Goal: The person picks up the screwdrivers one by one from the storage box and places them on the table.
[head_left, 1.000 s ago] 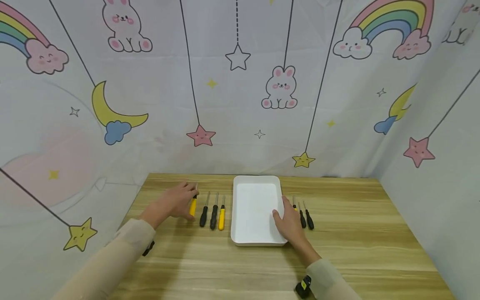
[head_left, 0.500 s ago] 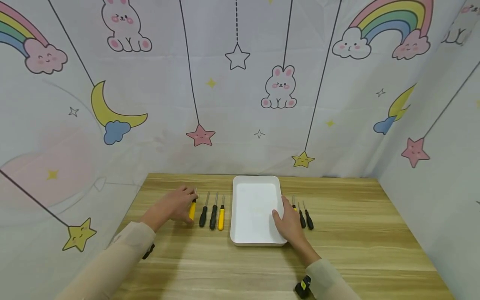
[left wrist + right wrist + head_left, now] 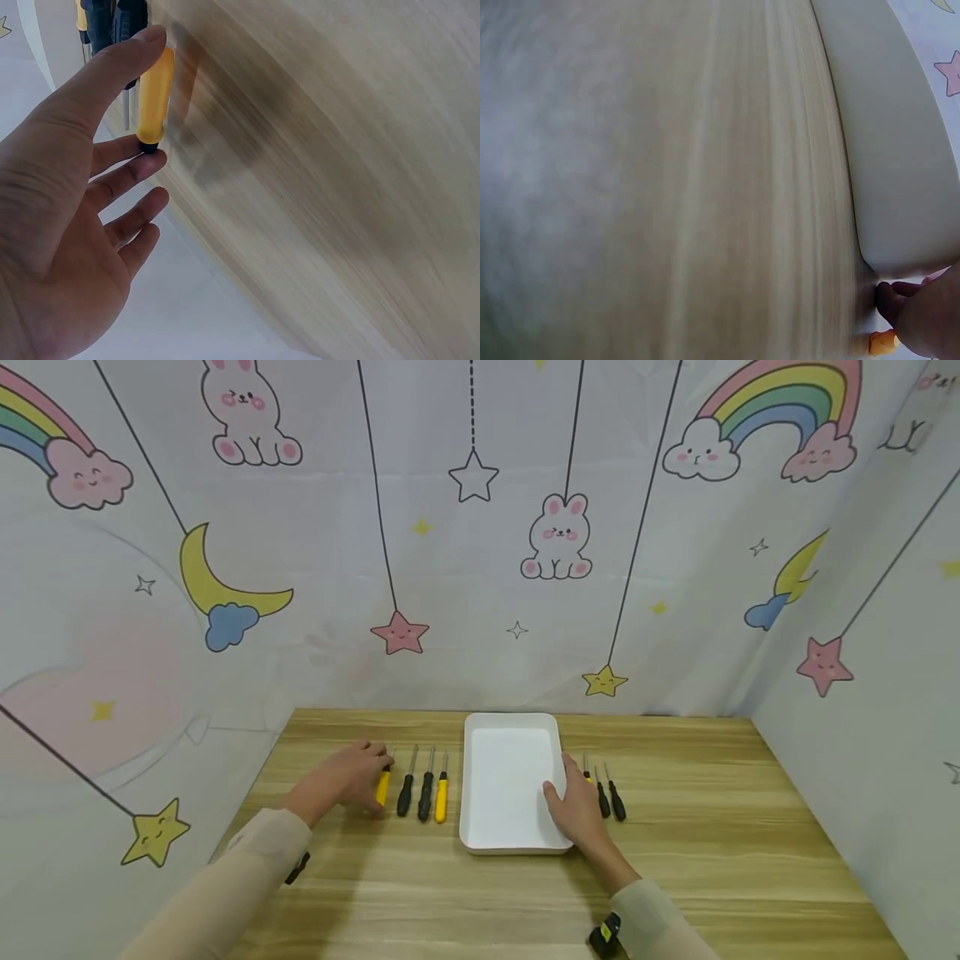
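Note:
In the head view, my left hand [image 3: 351,781] holds a yellow-handled screwdriver [image 3: 383,787] at the left end of a row. The left wrist view shows the thumb on the butt of its yellow handle [image 3: 155,97] and fingertips at its black collar. To its right lie two black screwdrivers [image 3: 406,795] and another yellow screwdriver [image 3: 442,797]. My right hand [image 3: 581,810] grips the right wall of a white tray [image 3: 472,843], thumb inside. In the right wrist view, the tray's outer wall [image 3: 900,142] stands beside the fingers.
Right of the tray lie a partly hidden yellow screwdriver [image 3: 587,772] and two small black screwdrivers [image 3: 617,802]. A black device [image 3: 604,937] sits by the right sleeve. Behind the wooden table [image 3: 697,827] hangs a patterned cloth [image 3: 465,568], which also closes both sides.
My left hand has drawn the yellow screwdriver slightly nearer to me, closer in line with the others. The right hand and the tray have stayed in place.

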